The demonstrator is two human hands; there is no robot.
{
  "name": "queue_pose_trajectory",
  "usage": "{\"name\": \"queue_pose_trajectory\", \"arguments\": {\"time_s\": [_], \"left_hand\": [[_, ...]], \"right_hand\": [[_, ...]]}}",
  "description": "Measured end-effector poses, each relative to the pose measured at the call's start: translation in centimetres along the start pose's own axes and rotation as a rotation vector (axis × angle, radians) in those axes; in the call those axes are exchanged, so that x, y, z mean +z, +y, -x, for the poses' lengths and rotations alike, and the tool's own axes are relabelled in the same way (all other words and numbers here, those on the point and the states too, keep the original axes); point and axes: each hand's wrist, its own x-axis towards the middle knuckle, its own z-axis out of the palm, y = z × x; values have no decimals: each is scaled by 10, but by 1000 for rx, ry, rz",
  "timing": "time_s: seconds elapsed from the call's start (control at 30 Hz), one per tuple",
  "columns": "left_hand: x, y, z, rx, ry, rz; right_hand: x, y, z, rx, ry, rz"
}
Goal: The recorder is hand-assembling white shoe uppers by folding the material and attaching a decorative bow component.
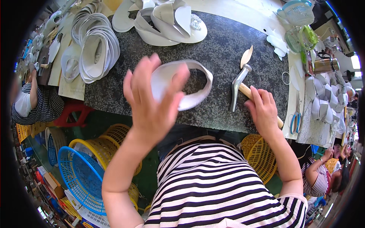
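On the dark speckled tabletop (224,34) lies a white ring-shaped piece (199,99) that looks like a shoe upper, its edge curved upward. Above its left part is my left hand (150,89), fingers spread and slightly blurred, covering some of it. Whether a fingertip touches the piece I cannot tell. To the right, my right hand (263,110) has its fingers around the wooden handle of a hammer (243,88). The hammer's curved metal head rests on the tabletop, pointing away from me. Just beyond it lies a pale pointed blade-like tool (246,57).
Stacked white uppers (99,57) stand at the left; more uppers (163,28) lie at the far edge. Blue-handled scissors (295,122) and a plastic cup (298,13) are on the right. Blue (81,182) and yellow baskets (258,155) stand below. People work on both sides.
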Motion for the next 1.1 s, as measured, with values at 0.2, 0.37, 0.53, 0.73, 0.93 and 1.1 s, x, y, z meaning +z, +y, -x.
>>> {"name": "queue_pose_trajectory", "arguments": {"time_s": [0.2, 0.37, 0.53, 0.73, 0.93, 1.1], "left_hand": [[20, -27, -12, -173, -459, 144], [37, -36, -25, -222, -320, 126], [4, 12, -40, 38, -289, -24], [10, 33, -36, 38, -330, 138], [11, 34, -36, -29, -341, 170], [12, 29, -33, -97, -351, 231]], "right_hand": [[-27, -15, -1, 116, 16, -381], [-67, -42, -6, 29, -51, -580], [-71, -53, -15, -186, -93, -462], [-41, -60, -20, -108, -82, -430], [-19, -60, -31, -22, -191, -472], [-16, -56, -32, -14, -242, -454]]}}
